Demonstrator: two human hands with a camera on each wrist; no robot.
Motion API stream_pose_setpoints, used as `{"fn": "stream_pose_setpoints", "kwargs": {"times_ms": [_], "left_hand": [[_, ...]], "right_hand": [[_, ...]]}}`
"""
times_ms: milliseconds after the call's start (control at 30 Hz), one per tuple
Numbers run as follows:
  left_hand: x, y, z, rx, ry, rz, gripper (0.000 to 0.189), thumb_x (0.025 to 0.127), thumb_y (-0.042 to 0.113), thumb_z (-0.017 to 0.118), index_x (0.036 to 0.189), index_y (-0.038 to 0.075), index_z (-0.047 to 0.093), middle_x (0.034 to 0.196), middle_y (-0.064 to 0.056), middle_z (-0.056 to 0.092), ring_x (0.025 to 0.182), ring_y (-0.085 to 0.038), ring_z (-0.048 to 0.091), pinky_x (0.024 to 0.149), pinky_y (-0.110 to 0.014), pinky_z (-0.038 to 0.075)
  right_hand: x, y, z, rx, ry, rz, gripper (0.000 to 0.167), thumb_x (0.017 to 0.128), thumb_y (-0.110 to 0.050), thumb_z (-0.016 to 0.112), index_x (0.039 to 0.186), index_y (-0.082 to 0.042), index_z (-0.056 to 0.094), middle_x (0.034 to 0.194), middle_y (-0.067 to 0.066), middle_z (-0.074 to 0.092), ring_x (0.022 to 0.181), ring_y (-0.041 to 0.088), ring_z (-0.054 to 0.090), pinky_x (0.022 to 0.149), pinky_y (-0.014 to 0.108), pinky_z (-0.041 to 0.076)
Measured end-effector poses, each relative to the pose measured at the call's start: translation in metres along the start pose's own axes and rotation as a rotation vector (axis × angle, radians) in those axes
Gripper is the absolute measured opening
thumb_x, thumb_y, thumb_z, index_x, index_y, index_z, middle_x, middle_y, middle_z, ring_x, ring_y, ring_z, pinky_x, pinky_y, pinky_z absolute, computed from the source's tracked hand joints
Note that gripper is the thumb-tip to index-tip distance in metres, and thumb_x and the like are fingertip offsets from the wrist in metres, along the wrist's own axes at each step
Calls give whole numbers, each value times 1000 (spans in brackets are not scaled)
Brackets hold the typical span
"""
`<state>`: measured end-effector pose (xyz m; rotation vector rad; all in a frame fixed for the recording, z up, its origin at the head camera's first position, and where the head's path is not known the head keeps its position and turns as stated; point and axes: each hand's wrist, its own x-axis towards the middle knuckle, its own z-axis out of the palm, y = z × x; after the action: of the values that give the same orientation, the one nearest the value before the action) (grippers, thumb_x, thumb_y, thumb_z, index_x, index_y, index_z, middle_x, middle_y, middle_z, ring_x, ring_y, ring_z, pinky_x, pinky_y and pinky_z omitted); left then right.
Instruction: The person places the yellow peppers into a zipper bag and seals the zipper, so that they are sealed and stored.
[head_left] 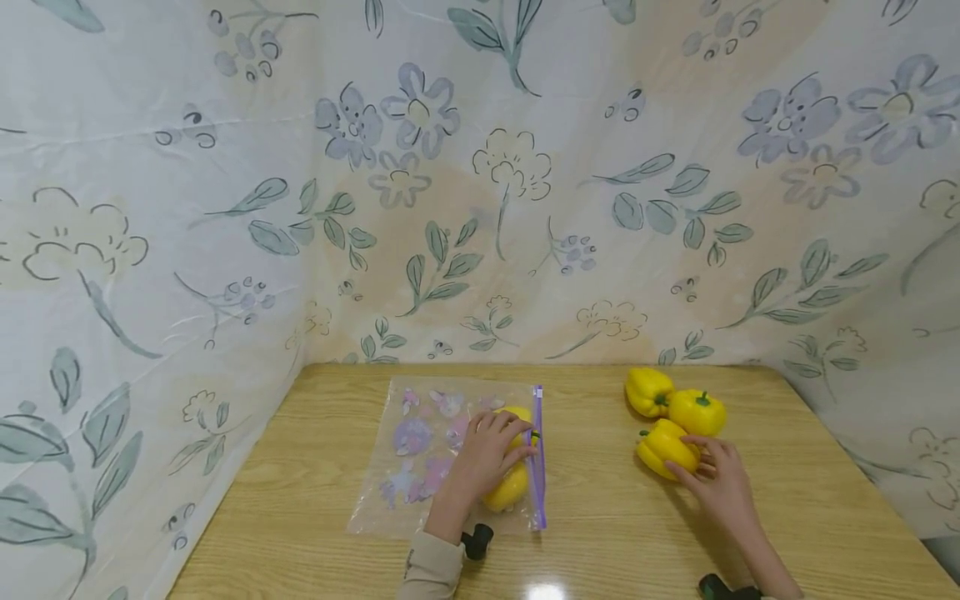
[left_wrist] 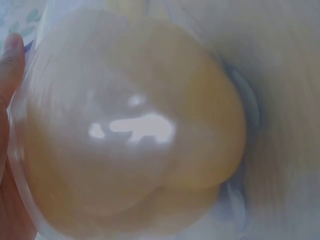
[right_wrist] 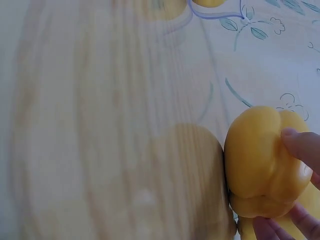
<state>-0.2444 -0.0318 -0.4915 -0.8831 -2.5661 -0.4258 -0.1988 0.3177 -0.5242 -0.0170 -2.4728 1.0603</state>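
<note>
A clear zip bag [head_left: 411, 479] with pastel cartoon prints and a purple zip edge [head_left: 540, 500] lies flat on the table. Yellow bell pepper shows inside it, its lower part [head_left: 508, 490] below my left hand [head_left: 491, 450]. That hand grips the pepper through the plastic, fingers bent over it near the zip. Close up in the left wrist view, the bagged pepper [left_wrist: 140, 165] fills the middle. On the right, my right hand [head_left: 716, 479] holds a yellow bell pepper [head_left: 663, 448] between thumb and fingers; the right wrist view shows the thumb [right_wrist: 302, 147] on its side.
Two more yellow bell peppers, one lying on its side [head_left: 649, 392] and one stem up [head_left: 699, 412], sit just behind the right hand's pepper. The wooden table [head_left: 600, 533] meets a floral cloth [head_left: 525, 275] at its back and sides.
</note>
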Motion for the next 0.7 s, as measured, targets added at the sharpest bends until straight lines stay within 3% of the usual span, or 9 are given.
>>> {"fn": "stream_pose_setpoints", "kwargs": {"times_ms": [133, 200, 500, 700], "left_hand": [[0, 0, 0, 11, -3, 0, 38, 92, 50, 42, 118, 27, 56, 115, 6, 54, 112, -15, 48, 105, -40, 30], [0, 0, 0, 14, -4, -2, 38, 92, 50, 43, 119, 27, 56, 115, 7, 54, 112, -15, 48, 106, -40, 30], [0, 0, 0, 25, -1, 4, 38, 92, 50, 41, 119, 28, 56, 115, 7, 54, 112, -15, 48, 105, -40, 31], [1, 0, -1, 27, -14, -1, 38, 92, 51, 42, 119, 28, 56, 115, 7, 54, 112, -15, 48, 105, -40, 31]], "right_hand": [[-1, -4, 1, 10, -11, -1, 44, 82, -23, 72, 116, -1, 54, 119, 24, 43, 97, 40, 53, 70, 36, 55], [-1, -6, 1, 16, -14, -10, 44, 82, -23, 72, 116, -1, 54, 120, 23, 45, 97, 40, 54, 71, 40, 55], [-3, -12, 6, 8, 3, -57, 42, 79, -17, 74, 114, -2, 56, 118, 18, 52, 96, 32, 55, 68, 32, 55], [-5, -15, 10, -1, 11, -72, 40, 77, -14, 76, 111, -4, 58, 115, 14, 53, 92, 1, 48, 68, 23, 54]]}}
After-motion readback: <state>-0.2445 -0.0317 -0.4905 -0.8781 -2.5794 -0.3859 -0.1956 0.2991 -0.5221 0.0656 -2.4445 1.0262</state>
